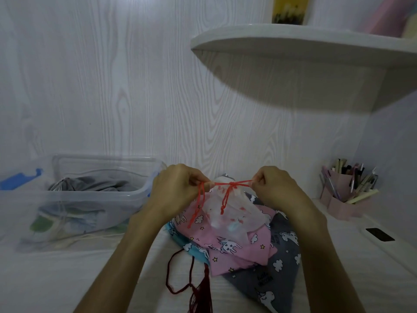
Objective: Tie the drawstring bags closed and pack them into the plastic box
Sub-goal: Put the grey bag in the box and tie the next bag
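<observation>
Near the desk's back edge, left hand (178, 186) and right hand (274, 185) each pinch the red drawstring (222, 184) taut above a translucent bag (228, 213); plastic box (74, 199) sits toward the desk's left edge.

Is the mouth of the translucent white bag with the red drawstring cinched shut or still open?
Cinched shut: the translucent white bag is gathered at a knot in the red drawstring, pulled taut between left hand and right hand.
</observation>
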Tool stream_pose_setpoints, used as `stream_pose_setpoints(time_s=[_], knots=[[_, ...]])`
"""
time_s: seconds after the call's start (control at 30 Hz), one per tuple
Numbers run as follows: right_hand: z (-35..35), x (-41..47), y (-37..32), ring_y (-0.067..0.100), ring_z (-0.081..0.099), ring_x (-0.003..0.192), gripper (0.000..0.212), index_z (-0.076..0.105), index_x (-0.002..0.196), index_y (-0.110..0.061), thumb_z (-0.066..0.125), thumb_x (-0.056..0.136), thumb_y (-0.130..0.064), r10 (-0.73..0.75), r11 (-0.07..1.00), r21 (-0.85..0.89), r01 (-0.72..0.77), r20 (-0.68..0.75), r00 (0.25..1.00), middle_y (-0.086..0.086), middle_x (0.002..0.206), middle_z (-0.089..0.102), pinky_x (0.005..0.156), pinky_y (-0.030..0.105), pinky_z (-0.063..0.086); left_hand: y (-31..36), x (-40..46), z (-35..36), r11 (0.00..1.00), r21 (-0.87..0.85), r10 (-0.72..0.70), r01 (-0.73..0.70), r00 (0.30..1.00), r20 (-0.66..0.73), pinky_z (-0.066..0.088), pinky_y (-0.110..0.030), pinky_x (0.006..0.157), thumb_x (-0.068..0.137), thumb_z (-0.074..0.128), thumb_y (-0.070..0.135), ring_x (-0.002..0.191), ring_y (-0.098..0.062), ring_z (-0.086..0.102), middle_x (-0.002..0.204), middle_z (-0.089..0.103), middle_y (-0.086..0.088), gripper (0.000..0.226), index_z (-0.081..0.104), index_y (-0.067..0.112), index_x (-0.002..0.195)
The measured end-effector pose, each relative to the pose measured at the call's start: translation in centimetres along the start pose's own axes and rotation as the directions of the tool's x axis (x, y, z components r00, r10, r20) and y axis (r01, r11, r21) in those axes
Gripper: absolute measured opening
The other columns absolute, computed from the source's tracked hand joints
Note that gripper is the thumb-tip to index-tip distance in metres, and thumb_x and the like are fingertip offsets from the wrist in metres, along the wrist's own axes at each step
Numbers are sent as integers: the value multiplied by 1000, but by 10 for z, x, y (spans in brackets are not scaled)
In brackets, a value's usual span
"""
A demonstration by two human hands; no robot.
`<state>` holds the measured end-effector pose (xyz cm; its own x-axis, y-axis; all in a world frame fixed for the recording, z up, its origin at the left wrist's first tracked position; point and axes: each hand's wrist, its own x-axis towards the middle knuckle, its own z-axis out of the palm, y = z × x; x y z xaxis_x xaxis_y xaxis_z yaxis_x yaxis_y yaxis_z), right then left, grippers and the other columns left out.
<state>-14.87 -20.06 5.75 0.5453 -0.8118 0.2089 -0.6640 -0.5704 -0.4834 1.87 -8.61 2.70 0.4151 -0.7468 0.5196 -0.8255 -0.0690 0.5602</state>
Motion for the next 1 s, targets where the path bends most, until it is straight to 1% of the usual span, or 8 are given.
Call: stream_pose_setpoints(time_s=[0.27, 0.43, 0.6, 0.7, 0.8, 0.87, 0.93, 1.0], knots=[[-4, 0, -5, 20, 48, 81, 13, 57, 95, -3, 46, 96, -10, 18, 990, -139, -6, 87, 996, 12, 102, 60, 60, 27, 34, 2, 1, -2, 1000, -5, 23, -23, 1000, -2, 57, -33, 73, 77, 69, 48, 74, 3, 66, 76, 73, 14, 20, 75, 31, 86], [-15, -4, -4, 17, 58, 89, 13, 55, 105, -14, 54, 93, -19, -156, 977, 173, 124, 185, 970, 1, 105, 59, 70, 25, 46, 7, -2, -5, 997, -62, 47, -51, 997, -59, 54, -22, 71, 77, 71, 44, 72, 5, 66, 72, 71, 16, 14, 75, 32, 84], [-18, -12, -1, 7, 48, 115, 87, 17, 143, -43, 74, 78, -31, -335, 942, 146, 302, 424, 841, -12, 130, 43, 90, 18, 48, 20, -3, -6, 973, -199, 121, -115, 992, 20, 55, -21, 75, 79, 69, 40, 75, 2, 67, 78, 74, 13, 16, 75, 30, 90], [-17, -12, -6, 1, 51, 101, 61, 39, 137, -38, 67, 85, -26, -425, 904, 159, 396, 258, 867, -19, 119, 46, 77, 7, 44, 24, -6, -18, 920, -385, 132, -70, 982, 136, 56, -23, 80, 85, 65, 25, 82, -7, 71, 88, 76, 3, 17, 74, 19, 98], [-13, -12, -8, 1, 62, 82, 25, 67, 108, -31, 66, 87, -18, -460, 878, 222, 423, 151, 875, -14, 98, 65, 76, 17, 53, 17, -18, -32, 876, -483, 99, -2, 979, 176, 54, -18, 74, 85, 61, 25, 82, -10, 72, 91, 75, 4, 17, 72, 23, 98], [-10, -12, -9, 2, 66, 76, 23, 73, 98, -29, 64, 86, -10, -435, 876, 264, 404, 67, 898, -11, 92, 70, 78, 25, 57, 12, -27, -39, 867, -496, 85, 37, 972, 220, 54, -18, 72, 86, 59, 24, 83, -11, 71, 93, 75, 8, 17, 72, 26, 96], [-10, -13, -8, 1, 63, 93, 36, 66, 114, -31, 68, 83, -12, -439, 870, 299, 392, 109, 892, -12, 113, 66, 88, 26, 54, 9, -35, -43, 853, -516, 59, 75, 969, 238, 54, -18, 71, 89, 57, 20, 83, -11, 71, 91, 75, 7, 18, 72, 23, 97], [-9, -17, -7, 7, 48, 122, 77, 37, 141, -33, 77, 76, -22, -436, 892, 305, 335, 380, 816, -14, 141, 41, 105, 29, 43, 8, -40, -47, 817, -563, 21, 122, 970, 241, 53, -16, 69, 90, 56, 15, 81, -10, 71, 88, 76, 5, 18, 72, 20, 96]])
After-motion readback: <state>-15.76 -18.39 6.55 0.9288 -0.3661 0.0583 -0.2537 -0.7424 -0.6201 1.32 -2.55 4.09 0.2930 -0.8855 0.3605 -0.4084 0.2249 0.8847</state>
